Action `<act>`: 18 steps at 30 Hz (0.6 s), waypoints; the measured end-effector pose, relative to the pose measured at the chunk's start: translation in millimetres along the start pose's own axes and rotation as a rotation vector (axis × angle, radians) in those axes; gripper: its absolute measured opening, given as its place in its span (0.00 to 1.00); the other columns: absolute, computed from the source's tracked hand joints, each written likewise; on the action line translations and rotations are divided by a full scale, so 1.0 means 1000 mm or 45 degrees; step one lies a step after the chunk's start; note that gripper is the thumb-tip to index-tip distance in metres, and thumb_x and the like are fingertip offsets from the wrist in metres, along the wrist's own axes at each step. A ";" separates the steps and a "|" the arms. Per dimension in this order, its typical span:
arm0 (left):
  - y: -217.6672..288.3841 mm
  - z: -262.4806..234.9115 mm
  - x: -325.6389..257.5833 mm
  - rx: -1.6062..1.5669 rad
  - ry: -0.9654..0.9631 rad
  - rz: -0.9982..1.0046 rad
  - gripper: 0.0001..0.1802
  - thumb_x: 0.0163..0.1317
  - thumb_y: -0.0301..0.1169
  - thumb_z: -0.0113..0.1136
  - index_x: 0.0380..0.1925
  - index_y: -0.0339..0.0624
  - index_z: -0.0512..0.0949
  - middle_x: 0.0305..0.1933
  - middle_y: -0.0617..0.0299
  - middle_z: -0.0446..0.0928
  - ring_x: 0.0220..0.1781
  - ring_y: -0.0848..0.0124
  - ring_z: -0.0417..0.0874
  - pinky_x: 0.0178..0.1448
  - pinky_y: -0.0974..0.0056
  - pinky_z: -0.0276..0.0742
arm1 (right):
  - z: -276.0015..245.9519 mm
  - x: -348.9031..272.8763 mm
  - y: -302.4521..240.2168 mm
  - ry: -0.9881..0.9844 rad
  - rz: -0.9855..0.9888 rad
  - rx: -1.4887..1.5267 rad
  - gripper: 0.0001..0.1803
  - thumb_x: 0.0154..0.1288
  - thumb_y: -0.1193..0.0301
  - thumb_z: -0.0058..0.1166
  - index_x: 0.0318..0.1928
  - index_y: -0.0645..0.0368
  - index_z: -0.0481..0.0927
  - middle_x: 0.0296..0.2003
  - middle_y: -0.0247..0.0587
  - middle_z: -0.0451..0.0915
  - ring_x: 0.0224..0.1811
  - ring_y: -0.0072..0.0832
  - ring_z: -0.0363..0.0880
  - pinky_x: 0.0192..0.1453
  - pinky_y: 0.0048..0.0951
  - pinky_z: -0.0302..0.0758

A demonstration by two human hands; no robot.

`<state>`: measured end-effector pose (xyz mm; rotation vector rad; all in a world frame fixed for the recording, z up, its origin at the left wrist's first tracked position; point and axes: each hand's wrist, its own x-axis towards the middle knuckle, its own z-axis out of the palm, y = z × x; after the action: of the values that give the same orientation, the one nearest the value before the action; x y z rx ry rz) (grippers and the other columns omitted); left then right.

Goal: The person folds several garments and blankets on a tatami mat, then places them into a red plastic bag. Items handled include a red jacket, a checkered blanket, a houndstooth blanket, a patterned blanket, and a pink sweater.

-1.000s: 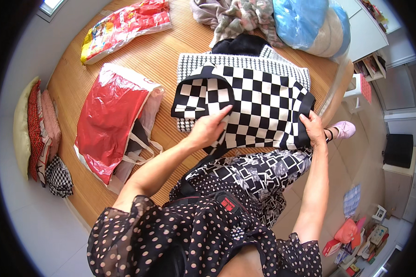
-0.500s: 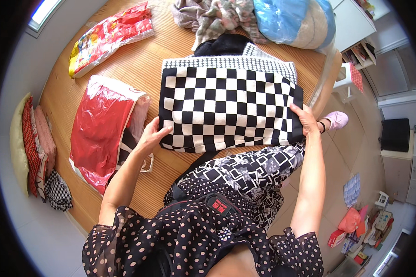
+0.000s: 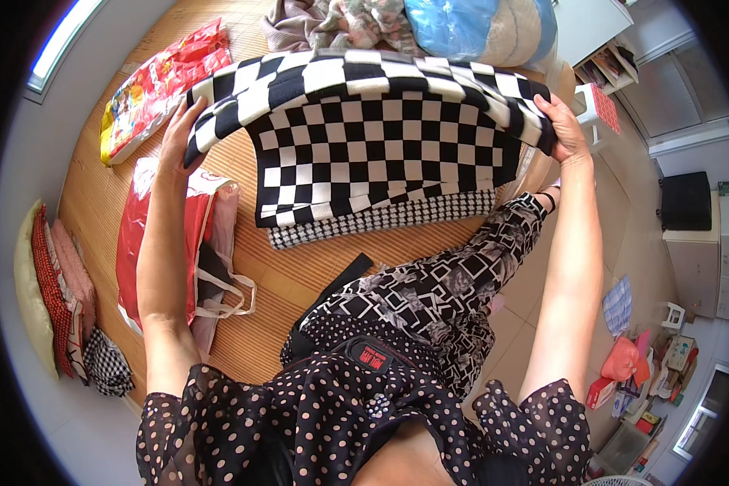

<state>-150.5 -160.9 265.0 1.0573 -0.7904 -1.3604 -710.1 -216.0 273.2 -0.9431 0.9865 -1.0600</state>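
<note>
A black-and-white checkered knit garment [image 3: 368, 134] stretches between my two hands. Its far part is raised in an arch, while the near part hangs down or rests over a houndstooth knit garment [image 3: 397, 220]. My left hand [image 3: 181, 134] is closed on one end of the raised part, thumb up against the fabric. At the opposite end, my right hand [image 3: 564, 136] grips the dark-edged corner. Whether the lower layer touches the houndstooth piece all along cannot be told.
Left lie a red-and-white plastic bag [image 3: 166, 235] with white handles and a red-and-yellow package [image 3: 166, 93]. Beyond are crumpled soft fabric [image 3: 336, 24] and a blue-and-clear bag [image 3: 482, 31]. Cushions [image 3: 47, 283] lean by the wall. The wooden surface ends at my right; floor lies beyond.
Both hands have moved away from me and farther apart, lifting an edge of the checkered garment into an arch. The houndstooth garment now shows on the near side instead of the far side.
</note>
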 end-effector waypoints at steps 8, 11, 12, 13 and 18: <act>-0.148 -0.053 -0.053 0.562 0.140 -0.485 0.17 0.61 0.30 0.56 0.50 0.40 0.73 0.45 0.60 0.78 0.44 0.71 0.79 0.45 0.65 0.78 | -0.041 -0.009 0.145 0.524 0.317 -1.020 0.07 0.52 0.73 0.61 0.31 0.62 0.80 0.29 0.33 0.80 0.32 0.21 0.75 0.38 0.25 0.72; -0.147 -0.046 -0.059 0.401 0.132 -0.424 0.15 0.63 0.28 0.54 0.50 0.39 0.73 0.44 0.61 0.79 0.41 0.72 0.80 0.44 0.67 0.79 | -0.035 -0.016 0.138 0.511 0.238 -0.785 0.07 0.56 0.74 0.59 0.34 0.64 0.79 0.32 0.33 0.80 0.33 0.20 0.75 0.39 0.23 0.72; -0.143 -0.042 -0.058 0.375 0.124 -0.379 0.15 0.63 0.28 0.54 0.50 0.39 0.74 0.44 0.61 0.79 0.41 0.73 0.80 0.44 0.67 0.78 | -0.036 -0.015 0.132 0.452 0.111 -0.543 0.06 0.58 0.75 0.58 0.36 0.64 0.79 0.33 0.32 0.80 0.33 0.19 0.75 0.39 0.22 0.73; -0.139 -0.037 -0.057 0.349 0.116 -0.334 0.15 0.63 0.27 0.53 0.50 0.39 0.74 0.43 0.61 0.80 0.40 0.74 0.80 0.43 0.68 0.78 | -0.038 -0.011 0.123 0.390 -0.015 -0.302 0.06 0.59 0.76 0.57 0.38 0.63 0.78 0.34 0.32 0.80 0.33 0.18 0.75 0.40 0.20 0.73; -0.150 -0.033 -0.051 0.660 0.125 -0.177 0.12 0.63 0.30 0.55 0.44 0.34 0.76 0.40 0.64 0.80 0.39 0.77 0.77 0.45 0.71 0.74 | -0.053 -0.003 0.130 0.578 0.234 -0.821 0.11 0.57 0.73 0.59 0.39 0.66 0.78 0.34 0.35 0.81 0.34 0.22 0.77 0.39 0.24 0.74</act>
<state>-180.5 -93.2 121.7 1.5954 -1.0415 -1.2332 -729.3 -191.2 136.1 -1.1150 1.8252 -0.8205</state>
